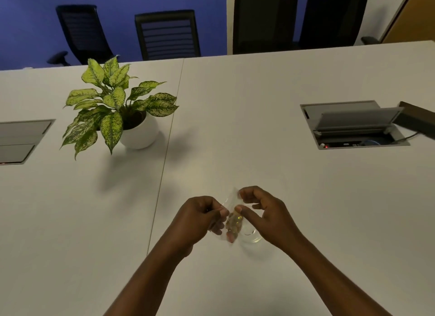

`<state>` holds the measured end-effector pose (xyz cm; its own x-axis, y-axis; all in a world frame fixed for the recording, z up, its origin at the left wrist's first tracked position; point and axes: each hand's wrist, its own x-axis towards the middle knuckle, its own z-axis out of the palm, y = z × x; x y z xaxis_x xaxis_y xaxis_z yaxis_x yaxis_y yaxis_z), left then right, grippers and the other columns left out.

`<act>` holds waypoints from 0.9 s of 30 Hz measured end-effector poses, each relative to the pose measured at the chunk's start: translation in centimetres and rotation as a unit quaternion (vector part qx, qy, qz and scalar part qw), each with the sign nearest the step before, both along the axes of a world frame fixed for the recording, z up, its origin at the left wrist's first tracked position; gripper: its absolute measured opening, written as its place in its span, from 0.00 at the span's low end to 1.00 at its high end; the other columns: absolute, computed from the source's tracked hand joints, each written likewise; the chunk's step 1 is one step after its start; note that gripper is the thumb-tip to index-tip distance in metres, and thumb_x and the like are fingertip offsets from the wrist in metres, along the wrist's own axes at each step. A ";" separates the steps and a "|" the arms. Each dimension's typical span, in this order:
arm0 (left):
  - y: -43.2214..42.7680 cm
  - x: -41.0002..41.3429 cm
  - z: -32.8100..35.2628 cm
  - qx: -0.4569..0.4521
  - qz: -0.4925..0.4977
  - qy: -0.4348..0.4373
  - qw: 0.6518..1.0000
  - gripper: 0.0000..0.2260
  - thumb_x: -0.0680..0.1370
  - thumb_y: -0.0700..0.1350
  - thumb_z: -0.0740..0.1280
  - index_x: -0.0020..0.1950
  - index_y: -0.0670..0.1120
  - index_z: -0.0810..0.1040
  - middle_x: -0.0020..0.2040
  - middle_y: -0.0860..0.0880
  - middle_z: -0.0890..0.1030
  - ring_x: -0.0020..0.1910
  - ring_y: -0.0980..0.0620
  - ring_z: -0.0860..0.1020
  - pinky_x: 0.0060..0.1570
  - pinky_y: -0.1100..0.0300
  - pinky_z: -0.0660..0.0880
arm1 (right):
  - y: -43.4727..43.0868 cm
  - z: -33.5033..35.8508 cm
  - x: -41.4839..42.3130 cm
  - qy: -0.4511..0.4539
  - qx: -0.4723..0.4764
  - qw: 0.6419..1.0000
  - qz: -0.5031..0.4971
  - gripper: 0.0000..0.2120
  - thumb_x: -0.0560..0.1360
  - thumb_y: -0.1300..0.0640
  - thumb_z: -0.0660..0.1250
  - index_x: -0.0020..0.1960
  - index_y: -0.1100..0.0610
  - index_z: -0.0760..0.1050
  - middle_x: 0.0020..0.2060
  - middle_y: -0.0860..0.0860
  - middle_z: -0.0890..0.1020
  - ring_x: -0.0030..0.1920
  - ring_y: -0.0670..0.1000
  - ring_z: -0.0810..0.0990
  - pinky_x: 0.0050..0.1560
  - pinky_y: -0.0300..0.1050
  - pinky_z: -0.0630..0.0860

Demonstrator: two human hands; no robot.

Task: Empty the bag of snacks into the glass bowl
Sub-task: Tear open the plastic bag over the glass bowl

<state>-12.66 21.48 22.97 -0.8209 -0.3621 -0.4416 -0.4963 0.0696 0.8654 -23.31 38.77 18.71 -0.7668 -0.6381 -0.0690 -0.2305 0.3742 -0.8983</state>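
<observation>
Clear snack bag (231,224), near tabletop's front edge: left hand (202,218), right hand (263,212) pinching top. Glass bowl (250,235) partly beneath. Risk: sudden tear scatters snacks.

Two hands work here, a left hand (200,215) and a right hand (263,212), and between them is one clear bag (231,218) of snacks. Just below the right hand stands one glass bowl (251,235). Far beyond the left hand sits one potted plant (117,106) on the worktop (259,118). Two cable hatches are set into the worktop: one shut (21,140) far out past the left hand, one open (353,125) beyond the right hand. Four dark chairs stand behind the worktop: (80,33), (167,33), (264,19), (334,14).
</observation>
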 end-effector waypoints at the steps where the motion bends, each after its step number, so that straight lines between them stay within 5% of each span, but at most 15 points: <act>1: 0.3 -0.2 -0.1 0.014 0.009 -0.001 1.000 0.07 0.79 0.41 0.71 0.42 0.39 0.84 0.34 0.45 0.85 0.34 0.50 0.83 0.39 0.59 0.81 | 0.1 0.1 0.0 0.012 -0.003 1.000 -0.023 0.11 0.77 0.52 0.74 0.59 0.49 0.79 0.53 0.41 0.84 0.54 0.41 0.83 0.54 0.34 0.79; 5: 0.9 -0.6 -0.4 0.040 0.032 -0.006 0.999 0.08 0.79 0.41 0.71 0.44 0.37 0.83 0.34 0.45 0.85 0.34 0.49 0.83 0.42 0.56 0.82 | 0.4 0.7 0.2 -0.032 -0.012 0.996 -0.081 0.09 0.76 0.49 0.73 0.55 0.46 0.79 0.47 0.41 0.85 0.48 0.40 0.83 0.45 0.30 0.78; 8: 1.3 -0.9 -0.6 0.060 0.037 -0.002 0.997 0.07 0.79 0.40 0.70 0.43 0.38 0.83 0.35 0.44 0.84 0.34 0.48 0.83 0.40 0.57 0.81 | 0.1 1.1 0.5 -0.130 -0.003 0.989 -0.068 0.04 0.78 0.49 0.71 0.50 0.48 0.81 0.43 0.46 0.87 0.43 0.45 0.86 0.44 0.40 0.83; 13: 2.0 -1.3 -1.0 0.058 0.017 -0.003 0.998 0.07 0.79 0.39 0.70 0.41 0.39 0.81 0.32 0.45 0.84 0.32 0.51 0.82 0.35 0.64 0.78 | -0.3 1.8 0.9 -0.288 -0.037 0.956 -0.051 0.11 0.80 0.50 0.69 0.47 0.57 0.82 0.41 0.56 0.89 0.42 0.57 0.89 0.42 0.44 0.83; 19: 2.6 -1.6 -1.7 0.038 0.019 -0.014 0.999 0.07 0.76 0.39 0.74 0.42 0.37 0.79 0.35 0.44 0.85 0.37 0.47 0.83 0.46 0.52 0.82 | -0.3 1.9 0.8 -0.290 -0.034 0.955 -0.046 0.07 0.81 0.56 0.67 0.47 0.58 0.81 0.42 0.56 0.88 0.44 0.54 0.89 0.42 0.44 0.83; 22: 2.4 -1.7 -1.8 0.051 0.022 -0.015 0.998 0.11 0.75 0.40 0.75 0.45 0.33 0.78 0.41 0.35 0.85 0.43 0.37 0.85 0.50 0.46 0.82 | -0.2 2.2 0.4 -0.272 -0.034 0.961 -0.044 0.08 0.81 0.58 0.66 0.46 0.57 0.80 0.42 0.56 0.87 0.45 0.57 0.88 0.44 0.46 0.84; 24: 2.3 -1.7 -1.6 0.090 0.022 -0.008 0.996 0.11 0.74 0.41 0.76 0.45 0.34 0.78 0.44 0.30 0.84 0.42 0.34 0.84 0.45 0.49 0.82 | -0.2 2.3 0.3 -0.260 -0.029 0.964 -0.043 0.08 0.82 0.58 0.65 0.46 0.57 0.80 0.43 0.58 0.87 0.46 0.59 0.88 0.48 0.50 0.86; 27: 2.2 -1.7 -1.4 0.175 0.034 0.000 0.984 0.13 0.68 0.45 0.77 0.42 0.38 0.77 0.40 0.33 0.80 0.36 0.43 0.82 0.37 0.57 0.80 | -0.1 2.3 0.2 -0.256 -0.033 0.965 -0.044 0.08 0.82 0.58 0.65 0.44 0.56 0.80 0.42 0.58 0.88 0.46 0.60 0.88 0.48 0.49 0.85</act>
<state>-14.34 23.68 21.54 -0.7996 -0.2419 -0.5497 -0.4904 -0.2653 0.8301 -23.09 38.67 21.00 -0.6950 -0.5876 -0.4144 0.2801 0.3094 -0.9087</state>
